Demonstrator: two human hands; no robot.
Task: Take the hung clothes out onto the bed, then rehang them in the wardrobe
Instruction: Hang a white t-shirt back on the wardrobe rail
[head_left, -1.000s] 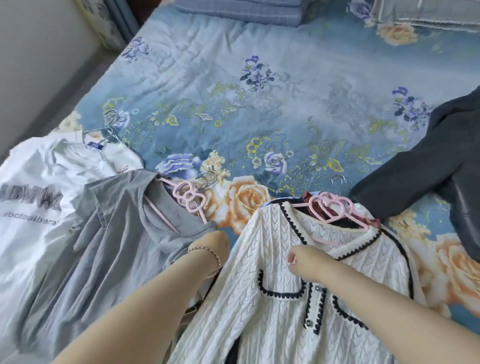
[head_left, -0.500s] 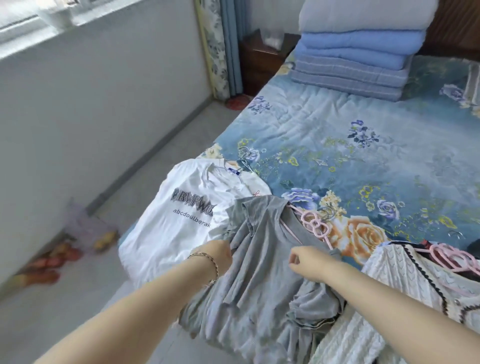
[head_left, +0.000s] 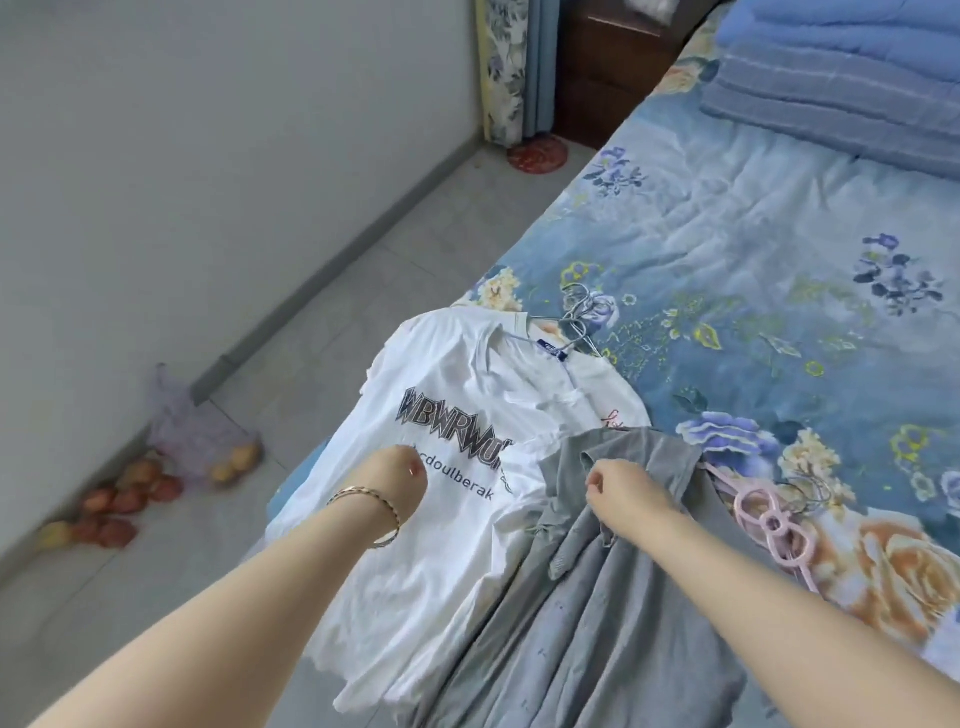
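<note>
A white T-shirt (head_left: 457, 374) with black lettering lies at the bed's left edge on a wire hanger (head_left: 582, 312). Beside it on the right a grey garment (head_left: 623, 597) lies crumpled on a pink hanger (head_left: 769, 525), partly overlapping the T-shirt. My left hand (head_left: 397, 480), with a bracelet on the wrist, hovers over the T-shirt's lettering with fingers curled and nothing in it. My right hand (head_left: 628, 486) is over the grey garment's collar, fingers curled too, with no cloth visibly gripped. The wardrobe is out of view.
The floral blue bedspread (head_left: 753, 208) stretches back to folded blue blankets (head_left: 841, 93). A dark nightstand (head_left: 608, 67) and curtains (head_left: 514, 62) stand at the head. On the floor by the wall lie a red round mat (head_left: 174, 155) and a mesh bag with fruit (head_left: 197, 447).
My view has swung left, from the white knit sweater past the grey garment to the white T-shirt. Both hands kept their curled pose and moved left with it.
</note>
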